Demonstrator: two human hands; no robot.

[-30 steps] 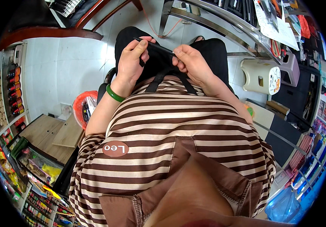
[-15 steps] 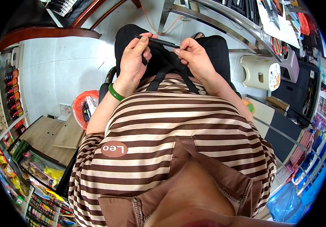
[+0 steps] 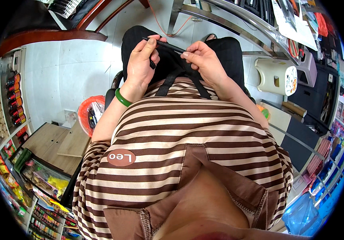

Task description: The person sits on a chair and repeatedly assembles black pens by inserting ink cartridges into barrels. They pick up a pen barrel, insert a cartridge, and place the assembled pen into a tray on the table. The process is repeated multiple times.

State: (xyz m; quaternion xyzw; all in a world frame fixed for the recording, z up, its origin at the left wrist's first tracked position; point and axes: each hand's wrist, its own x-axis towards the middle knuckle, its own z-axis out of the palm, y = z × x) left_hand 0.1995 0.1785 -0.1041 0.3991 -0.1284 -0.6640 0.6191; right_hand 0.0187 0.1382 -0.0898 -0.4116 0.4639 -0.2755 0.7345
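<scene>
A slim black pen (image 3: 170,46) is held between my two hands above my lap, its right end a little lower than its left. My left hand (image 3: 140,60), with a green bangle (image 3: 122,97) on the wrist, pinches the pen's left part between thumb and fingers. A second short black piece (image 3: 152,64) sticks out below from the same palm; its kind is hard to make out. My right hand (image 3: 204,58) closes thumb and fingertips around the pen's right end, hiding that tip. Black trousers (image 3: 228,60) lie beneath both hands.
Ahead on the right stands a metal-framed table (image 3: 220,20) loaded with black pens, papers and scissors. A white stool (image 3: 276,76) is beneath its right side. At left are a red bin (image 3: 88,116), stocked shelves (image 3: 14,100) and a wooden chair (image 3: 52,37).
My right thumb and fingers have moved slightly left onto the pen's end, and that end has dipped a little. My left hand keeps its grip in nearly the same place.
</scene>
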